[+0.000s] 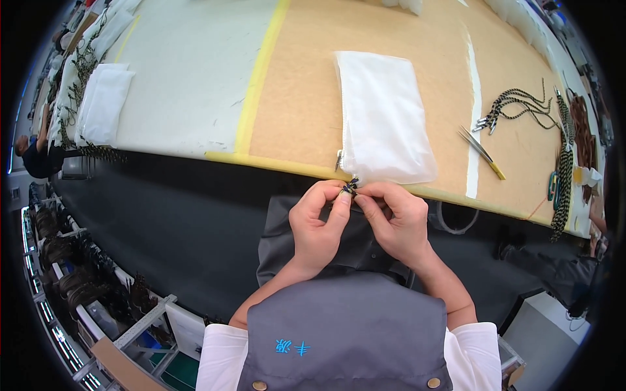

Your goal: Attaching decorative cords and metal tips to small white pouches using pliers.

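Note:
At the table's front edge, my left hand [319, 221] and my right hand [396, 221] meet, thumbs and fingers of both pinching a short black-and-beige cord [351, 186]. It looks looped or knotted, though fingertips hide part of it. Just beyond it lies a flat white fabric pouch [385, 117], its lower corner touching or very close to the cord. A small metal zipper pull [338, 159] shows at the pouch's left side. Whether the cord is attached to the pouch I cannot tell.
Tweezers [482, 154] and metal-tipped cords [515, 107] lie to the right. Farther right, long patterned cords [563, 169] hang over the edge beside teal-handled snips [553, 186]. White pouches [104, 104] are stacked at left. A person [40, 156] is at the far left.

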`<action>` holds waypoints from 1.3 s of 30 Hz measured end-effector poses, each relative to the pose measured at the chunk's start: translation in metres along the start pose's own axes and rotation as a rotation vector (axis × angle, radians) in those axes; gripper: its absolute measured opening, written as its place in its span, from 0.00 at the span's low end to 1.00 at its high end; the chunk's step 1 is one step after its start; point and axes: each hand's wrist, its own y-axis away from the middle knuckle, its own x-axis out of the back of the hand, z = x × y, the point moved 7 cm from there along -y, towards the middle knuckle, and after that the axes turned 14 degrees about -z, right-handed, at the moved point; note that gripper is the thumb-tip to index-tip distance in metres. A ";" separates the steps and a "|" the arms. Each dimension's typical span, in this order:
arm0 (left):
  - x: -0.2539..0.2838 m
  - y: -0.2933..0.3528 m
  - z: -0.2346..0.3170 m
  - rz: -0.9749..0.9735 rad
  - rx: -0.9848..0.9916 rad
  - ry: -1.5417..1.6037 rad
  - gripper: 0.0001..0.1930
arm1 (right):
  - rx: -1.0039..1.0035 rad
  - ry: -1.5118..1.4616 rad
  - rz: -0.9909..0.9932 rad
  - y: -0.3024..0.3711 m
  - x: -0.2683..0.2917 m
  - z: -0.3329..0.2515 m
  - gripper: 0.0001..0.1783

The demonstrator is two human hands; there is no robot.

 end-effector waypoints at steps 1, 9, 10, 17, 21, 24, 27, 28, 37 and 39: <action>0.001 -0.001 0.002 0.000 0.001 0.002 0.01 | -0.001 0.032 -0.002 0.000 0.002 -0.003 0.05; -0.008 -0.001 0.037 0.040 -0.404 -0.688 0.04 | 0.123 0.126 -0.070 0.000 0.012 -0.016 0.05; -0.007 -0.002 0.040 0.039 -0.402 -0.686 0.04 | 0.132 0.143 -0.097 -0.001 0.014 -0.020 0.05; -0.001 -0.005 0.030 -0.121 -0.193 -0.437 0.05 | 0.011 0.075 -0.230 -0.022 0.016 -0.026 0.04; -0.006 -0.008 -0.007 -0.302 0.305 0.555 0.13 | -0.027 0.071 -0.242 -0.020 0.017 -0.025 0.04; -0.005 -0.011 -0.014 -0.399 0.342 0.607 0.15 | -0.025 0.099 -0.240 -0.019 0.015 -0.024 0.03; -0.007 -0.011 -0.016 -0.415 0.384 0.664 0.13 | -0.016 0.144 -0.229 -0.018 0.016 -0.027 0.03; -0.006 -0.011 -0.017 -0.408 0.382 0.651 0.11 | -0.014 0.164 -0.230 -0.018 0.016 -0.028 0.03; 0.004 -0.015 0.014 -0.199 0.003 -0.184 0.03 | -0.016 0.158 -0.203 -0.017 0.013 -0.026 0.04; 0.004 -0.017 0.018 -0.177 -0.057 -0.269 0.03 | -0.022 0.152 -0.198 -0.017 0.011 -0.024 0.04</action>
